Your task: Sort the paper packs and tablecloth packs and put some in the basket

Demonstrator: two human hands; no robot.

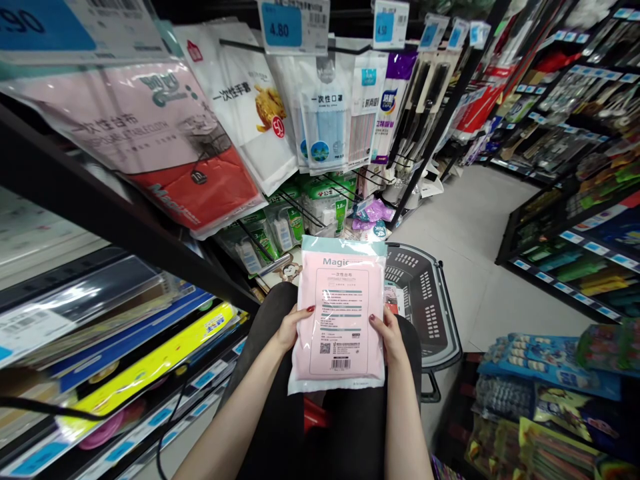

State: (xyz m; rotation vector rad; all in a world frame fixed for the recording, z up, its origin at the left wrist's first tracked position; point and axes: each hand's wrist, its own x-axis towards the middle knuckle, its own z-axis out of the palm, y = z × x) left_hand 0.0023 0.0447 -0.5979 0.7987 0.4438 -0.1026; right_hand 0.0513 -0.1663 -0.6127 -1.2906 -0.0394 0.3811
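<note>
A pink pack of disposable tablecloth (340, 320) is held upright above my knees, its printed back with a barcode turned toward me. My left hand (291, 327) grips its left edge, thumb on the front and the other fingers hidden behind. On the right edge, my right hand (390, 333) pinches the pack the same way. A similar tablecloth pack (165, 147), pink and red, hangs on the rack at upper left. Beside it hangs a white pack of disposable gloves (245, 100).
A dark shopping basket (433, 300) stands on the floor right of my knees, with a pack inside. Face-mask packs (325, 113) and green-topped packs (285, 223) hang ahead. A shelf unit (575, 267) lines the aisle's right side; bagged snacks (545, 360) lie at lower right.
</note>
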